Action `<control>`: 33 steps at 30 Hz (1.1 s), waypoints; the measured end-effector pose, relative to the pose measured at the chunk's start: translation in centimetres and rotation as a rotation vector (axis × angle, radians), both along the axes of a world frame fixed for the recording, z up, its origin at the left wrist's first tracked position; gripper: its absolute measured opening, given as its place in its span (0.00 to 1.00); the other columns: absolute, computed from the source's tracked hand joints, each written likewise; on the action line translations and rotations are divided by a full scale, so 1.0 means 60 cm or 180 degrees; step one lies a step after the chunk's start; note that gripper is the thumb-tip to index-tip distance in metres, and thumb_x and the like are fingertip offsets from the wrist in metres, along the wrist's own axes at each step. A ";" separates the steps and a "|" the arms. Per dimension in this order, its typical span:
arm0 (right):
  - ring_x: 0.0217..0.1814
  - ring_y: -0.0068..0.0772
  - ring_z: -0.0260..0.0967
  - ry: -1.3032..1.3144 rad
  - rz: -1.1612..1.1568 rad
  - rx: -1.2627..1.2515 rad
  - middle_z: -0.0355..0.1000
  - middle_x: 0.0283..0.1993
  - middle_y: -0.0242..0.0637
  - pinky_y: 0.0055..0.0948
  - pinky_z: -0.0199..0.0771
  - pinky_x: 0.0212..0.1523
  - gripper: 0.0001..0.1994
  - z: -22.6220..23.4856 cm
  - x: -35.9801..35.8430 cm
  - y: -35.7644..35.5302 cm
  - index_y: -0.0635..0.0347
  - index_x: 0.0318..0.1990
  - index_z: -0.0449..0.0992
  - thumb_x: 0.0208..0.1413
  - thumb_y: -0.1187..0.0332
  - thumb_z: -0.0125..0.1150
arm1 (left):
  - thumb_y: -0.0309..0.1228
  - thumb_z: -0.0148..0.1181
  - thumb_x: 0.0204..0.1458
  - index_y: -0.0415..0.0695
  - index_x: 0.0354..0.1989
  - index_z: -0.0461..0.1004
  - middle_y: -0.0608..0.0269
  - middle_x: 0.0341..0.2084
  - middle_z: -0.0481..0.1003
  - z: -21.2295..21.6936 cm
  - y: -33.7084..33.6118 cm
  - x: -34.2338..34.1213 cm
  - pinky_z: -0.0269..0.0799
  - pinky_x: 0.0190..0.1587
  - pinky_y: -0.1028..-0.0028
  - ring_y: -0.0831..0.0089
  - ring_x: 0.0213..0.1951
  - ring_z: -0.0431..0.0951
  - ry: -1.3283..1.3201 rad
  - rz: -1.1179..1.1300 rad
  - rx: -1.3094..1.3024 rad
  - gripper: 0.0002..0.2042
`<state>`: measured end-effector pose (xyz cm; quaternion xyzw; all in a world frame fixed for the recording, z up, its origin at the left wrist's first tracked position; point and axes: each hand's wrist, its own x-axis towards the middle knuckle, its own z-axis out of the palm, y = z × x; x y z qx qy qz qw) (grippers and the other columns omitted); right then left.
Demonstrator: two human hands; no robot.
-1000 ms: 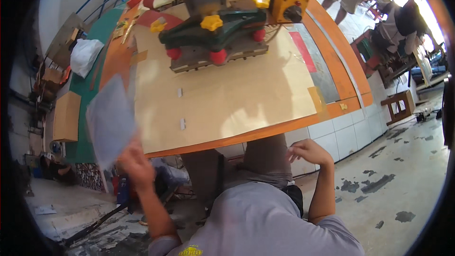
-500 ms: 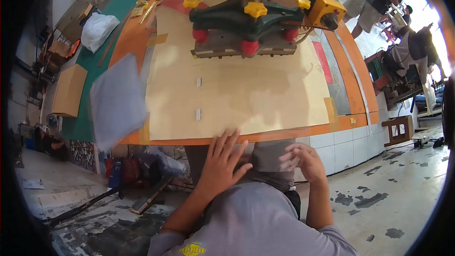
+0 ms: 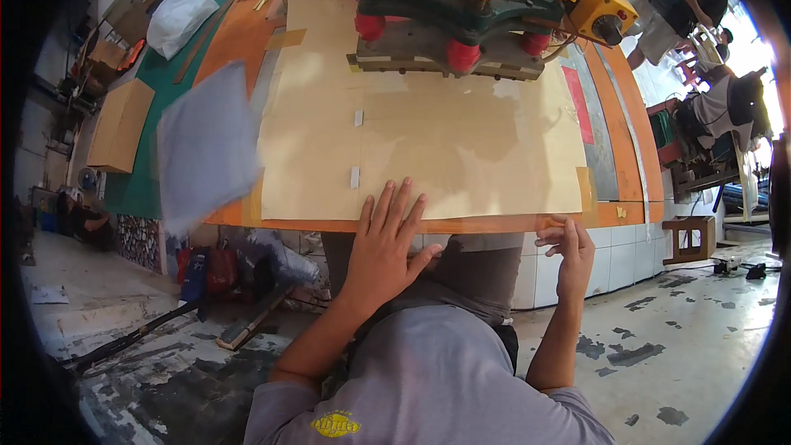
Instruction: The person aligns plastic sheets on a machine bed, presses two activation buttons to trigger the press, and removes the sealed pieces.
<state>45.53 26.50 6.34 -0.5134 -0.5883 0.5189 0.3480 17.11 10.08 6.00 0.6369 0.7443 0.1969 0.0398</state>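
Left grip (image 3: 381, 237): released, is resting on cream sheet (image 3: 461, 148) at six o'clock. Right grip (image 3: 570, 249): is hanging half-curled at five; cannot tell whether grasping. Cream sheet: is lying atop bench (image 3: 622, 165).

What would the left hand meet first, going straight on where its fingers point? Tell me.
Over the cream sheet, the left hand would likely meet the grey plate; the plate's height is unclear.

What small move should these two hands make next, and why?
Perhaps bring the right hand slightly forward and lay it flat on the beige sheet. The left hand is spread over that sheet's front edge, while the right hand's fingers are bent near the front edge of the orange tabletop, so laying it down might help steady the right side.
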 end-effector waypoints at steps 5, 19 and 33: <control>0.33 0.19 0.74 -0.0334 -0.0086 0.0648 0.81 0.33 0.34 0.23 0.67 0.33 0.15 -0.001 0.000 0.001 0.61 0.53 0.81 0.76 0.60 0.54 | 0.56 0.56 0.65 0.45 0.76 0.64 0.51 0.79 0.54 -0.002 -0.001 -0.014 0.48 0.78 0.42 0.48 0.79 0.52 -0.0004 0.0019 0.0032 0.36; 0.74 0.45 0.66 -0.0999 0.0400 0.1935 0.74 0.68 0.41 0.43 0.65 0.72 0.16 0.007 -0.042 0.031 0.59 0.59 0.80 0.67 0.68 0.64 | 0.56 0.57 0.65 0.45 0.76 0.64 0.51 0.79 0.55 0.001 0.002 -0.018 0.48 0.77 0.41 0.47 0.79 0.52 -0.0020 0.0039 0.0045 0.36; 0.82 0.47 0.56 -0.1318 0.1446 0.1992 0.68 0.75 0.40 0.48 0.50 0.80 0.23 0.024 -0.081 0.105 0.58 0.66 0.76 0.68 0.57 0.59 | 0.32 0.58 0.62 0.39 0.64 0.75 0.55 0.72 0.69 0.026 0.016 -0.166 0.56 0.76 0.51 0.50 0.73 0.65 -0.0404 -0.0043 0.0546 0.22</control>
